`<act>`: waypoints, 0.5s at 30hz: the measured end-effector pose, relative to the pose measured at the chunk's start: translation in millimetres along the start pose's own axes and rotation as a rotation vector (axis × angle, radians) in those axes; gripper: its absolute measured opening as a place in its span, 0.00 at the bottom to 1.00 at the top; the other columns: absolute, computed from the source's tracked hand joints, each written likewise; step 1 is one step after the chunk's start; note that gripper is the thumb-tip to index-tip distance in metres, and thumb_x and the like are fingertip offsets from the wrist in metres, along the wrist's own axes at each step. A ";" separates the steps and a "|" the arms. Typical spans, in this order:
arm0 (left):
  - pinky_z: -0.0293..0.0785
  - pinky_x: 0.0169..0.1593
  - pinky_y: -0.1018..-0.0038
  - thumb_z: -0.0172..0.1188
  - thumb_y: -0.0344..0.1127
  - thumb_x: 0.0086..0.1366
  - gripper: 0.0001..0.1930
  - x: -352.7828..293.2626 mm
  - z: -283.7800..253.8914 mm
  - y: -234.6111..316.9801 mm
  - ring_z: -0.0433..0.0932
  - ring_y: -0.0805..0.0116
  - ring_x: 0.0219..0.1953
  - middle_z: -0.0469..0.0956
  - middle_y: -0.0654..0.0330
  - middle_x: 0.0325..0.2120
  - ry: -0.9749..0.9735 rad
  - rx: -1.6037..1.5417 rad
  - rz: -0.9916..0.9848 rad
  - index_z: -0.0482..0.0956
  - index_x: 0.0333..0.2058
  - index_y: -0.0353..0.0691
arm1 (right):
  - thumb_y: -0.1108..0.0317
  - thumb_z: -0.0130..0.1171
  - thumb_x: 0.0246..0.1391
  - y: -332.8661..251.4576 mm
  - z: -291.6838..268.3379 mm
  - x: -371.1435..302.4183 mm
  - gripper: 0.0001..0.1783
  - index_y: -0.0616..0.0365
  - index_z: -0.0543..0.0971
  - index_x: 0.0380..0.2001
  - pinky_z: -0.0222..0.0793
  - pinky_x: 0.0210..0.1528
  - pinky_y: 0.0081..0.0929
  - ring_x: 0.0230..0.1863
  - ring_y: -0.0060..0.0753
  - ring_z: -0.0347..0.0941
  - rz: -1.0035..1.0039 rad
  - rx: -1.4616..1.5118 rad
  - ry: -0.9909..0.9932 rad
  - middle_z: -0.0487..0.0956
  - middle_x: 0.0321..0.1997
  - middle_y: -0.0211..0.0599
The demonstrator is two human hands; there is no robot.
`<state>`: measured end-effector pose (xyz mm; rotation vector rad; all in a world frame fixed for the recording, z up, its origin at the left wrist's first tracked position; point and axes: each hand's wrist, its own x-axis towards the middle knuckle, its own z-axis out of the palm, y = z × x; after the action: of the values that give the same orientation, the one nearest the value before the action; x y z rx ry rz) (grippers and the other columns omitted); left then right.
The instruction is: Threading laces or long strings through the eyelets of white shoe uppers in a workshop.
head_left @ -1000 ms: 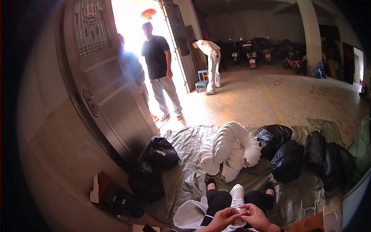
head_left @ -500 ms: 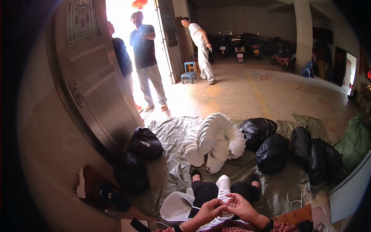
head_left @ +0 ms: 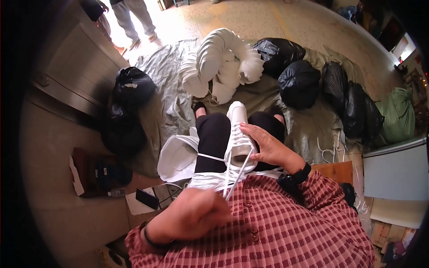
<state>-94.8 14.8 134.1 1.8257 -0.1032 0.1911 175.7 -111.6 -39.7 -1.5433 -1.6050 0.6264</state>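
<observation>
A white shoe upper (head_left: pixel 237 123) lies lengthwise over my lap, toe pointing away, with laces criss-crossed up its front. My right hand (head_left: pixel 270 147) grips its right side, thumb near the opening and fingers over the lacing. Two loose ends of the white shoelace (head_left: pixel 230 178) stretch from the upper toward my left hand (head_left: pixel 192 214), which is closed around them near my belly and slightly blurred. Beneath the upper, a bundle of white laces (head_left: pixel 208 181) rests across my lap. Another white upper (head_left: pixel 176 158) lies beside my left thigh.
Nested white uppers (head_left: pixel 219 56) form a curved stack on the grey tarp (head_left: pixel 172 105) ahead. Black bags (head_left: pixel 299 85) stand on both sides, with a green sack (head_left: pixel 395 111) far right. A phone (head_left: pixel 147 198) lies at my left; people (head_left: pixel 134 20) stand by the door.
My view has tilted down. My hands, together at the upper before, are now apart: the left has pulled back toward me with the lace ends, while the right holds the upper.
</observation>
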 end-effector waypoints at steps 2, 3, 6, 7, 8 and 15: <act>0.77 0.29 0.66 0.69 0.28 0.60 0.10 5.5 -3.7 7.1 0.81 0.55 0.24 0.80 0.56 0.24 -0.141 0.079 0.054 0.74 0.33 0.37 | 0.63 0.72 0.45 -3.1 -0.4 -0.8 0.49 0.60 0.61 0.70 0.48 0.77 0.37 0.75 0.47 0.55 0.069 0.026 -0.007 0.62 0.74 0.47; 0.78 0.29 0.68 0.69 0.27 0.61 0.10 12.4 -0.9 7.8 0.83 0.56 0.26 0.82 0.56 0.26 -0.216 0.112 0.058 0.74 0.34 0.37 | 0.67 0.73 0.43 -2.8 2.8 -4.9 0.50 0.59 0.61 0.69 0.49 0.76 0.39 0.75 0.48 0.56 0.069 -0.041 0.043 0.62 0.73 0.47; 0.77 0.29 0.66 0.68 0.31 0.63 0.10 28.9 16.6 4.1 0.82 0.56 0.27 0.80 0.56 0.27 -0.313 0.025 0.105 0.74 0.35 0.36 | 0.70 0.73 0.41 -15.7 17.9 -10.6 0.48 0.57 0.64 0.68 0.51 0.75 0.41 0.74 0.50 0.56 0.037 -0.158 0.092 0.64 0.72 0.47; 0.76 0.29 0.65 0.66 0.32 0.64 0.10 35.3 20.1 1.2 0.81 0.55 0.27 0.79 0.56 0.26 -0.357 -0.012 0.138 0.73 0.35 0.36 | 0.70 0.73 0.42 -27.7 17.1 -7.4 0.46 0.56 0.66 0.67 0.51 0.75 0.42 0.74 0.51 0.56 0.009 -0.225 0.111 0.64 0.72 0.47; 0.75 0.29 0.64 0.63 0.34 0.66 0.10 44.1 21.1 1.6 0.80 0.54 0.26 0.78 0.55 0.25 -0.433 0.003 0.126 0.72 0.36 0.36 | 0.70 0.70 0.48 -43.8 14.4 -6.3 0.34 0.57 0.73 0.60 0.58 0.72 0.43 0.71 0.51 0.62 -0.036 -0.287 0.120 0.70 0.67 0.49; 0.73 0.27 0.61 0.60 0.36 0.69 0.10 67.3 16.3 -14.0 0.78 0.53 0.24 0.76 0.55 0.21 -0.563 -0.078 0.088 0.71 0.36 0.36 | 0.76 0.62 0.53 -64.8 13.2 -29.9 0.09 0.60 0.80 0.39 0.76 0.53 0.38 0.51 0.48 0.80 -0.015 0.036 -0.030 0.82 0.46 0.44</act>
<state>-25.0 4.7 129.1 1.7531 -0.5769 -0.2679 125.5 -146.9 -1.0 -1.5006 -1.6179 0.6701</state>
